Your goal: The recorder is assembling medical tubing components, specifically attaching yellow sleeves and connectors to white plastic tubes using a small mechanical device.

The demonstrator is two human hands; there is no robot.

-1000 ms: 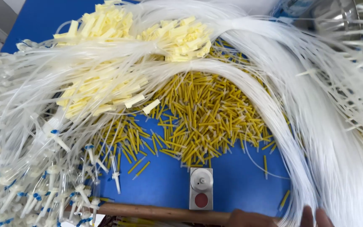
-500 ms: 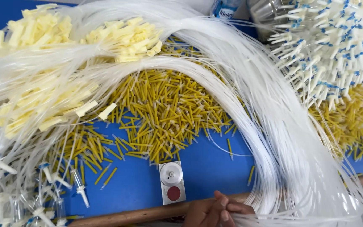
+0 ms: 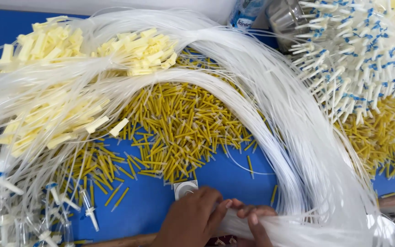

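My left hand [image 3: 193, 219] and right hand [image 3: 254, 222] pinch the clear tubing bundle [image 3: 270, 137] at its near end, grip closed. Hold strands together, clear of yellow caps [image 3: 179, 132] beyond, on blue desk [image 3: 234, 174].

Bare blue table [image 3: 234, 180] between yellow sticks [image 3: 179, 128] and tube bundle [image 3: 307, 151].

**Hands at a bundle of clear tubing on a blue work table**

Head view. The left hand [image 3: 193, 217] and the right hand [image 3: 254, 219] meet at the near edge, fingers pinching strands of the white tubing bundle [image 3: 270, 105], which arches across the blue table [image 3: 234, 178]. Beneath the arch lies a heap of yellow needle caps [image 3: 179, 128]; pale yellow clips [image 3: 46, 114] lie at left. A small white switch box [image 3: 184, 187] sits just beyond the left hand. White connectors with blue bands [image 3: 357, 59] cluster at upper right.
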